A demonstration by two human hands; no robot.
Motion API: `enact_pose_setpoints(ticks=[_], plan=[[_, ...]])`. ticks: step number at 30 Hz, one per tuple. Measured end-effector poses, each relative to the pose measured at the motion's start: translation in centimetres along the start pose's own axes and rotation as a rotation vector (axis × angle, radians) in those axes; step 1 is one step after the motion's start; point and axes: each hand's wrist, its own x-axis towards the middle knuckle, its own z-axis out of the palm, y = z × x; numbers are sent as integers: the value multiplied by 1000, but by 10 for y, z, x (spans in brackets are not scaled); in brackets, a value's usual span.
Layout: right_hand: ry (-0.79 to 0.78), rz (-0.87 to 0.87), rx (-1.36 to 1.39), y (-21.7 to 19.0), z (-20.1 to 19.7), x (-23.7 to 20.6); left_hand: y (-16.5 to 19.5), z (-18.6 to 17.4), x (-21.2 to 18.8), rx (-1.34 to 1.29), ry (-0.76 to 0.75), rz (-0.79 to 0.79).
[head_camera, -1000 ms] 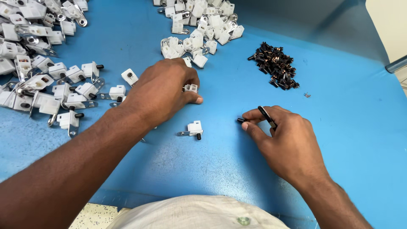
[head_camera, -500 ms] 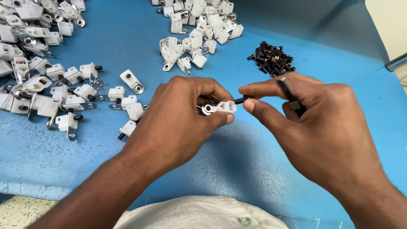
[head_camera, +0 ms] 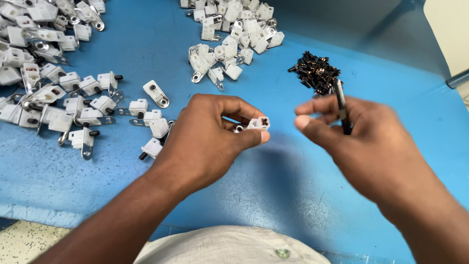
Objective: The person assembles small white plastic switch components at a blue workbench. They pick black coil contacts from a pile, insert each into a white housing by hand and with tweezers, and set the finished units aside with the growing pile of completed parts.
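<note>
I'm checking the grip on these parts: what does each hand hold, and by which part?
The left hand pinches a small white plastic switch by its body; the right hand grips thin black tweezers along their lower shaft.

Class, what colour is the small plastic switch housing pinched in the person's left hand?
White, the small plastic switch housing in the left hand; clearest in the head view.

Left hand (head_camera: 205, 137) raised mid-frame, forearm angled in from lower left, fingers curled, thumb and fingertips pinched in a tight grip. Right hand (head_camera: 371, 146) blurred, close alongside, thumb extended toward the left, fingers closed.
</note>
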Motion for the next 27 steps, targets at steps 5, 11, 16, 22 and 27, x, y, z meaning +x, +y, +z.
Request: enact_pose_setpoints(ticks=[5,11,16,22,27], plan=[[-211,4,386,17,-16,7,-13,2,4,-30,-45,48],[211,-511,834,0,-26,-2,-5,6,3,-3,-61,86],[254,-627,640,-17,-11,-8,9,0,-4,-6,-59,67],[319,-802,592,-16,6,-16,12,0,-6,41,-29,-10],[422,-771,606,-11,27,-21,-3,2,-1,-73,-64,78]])
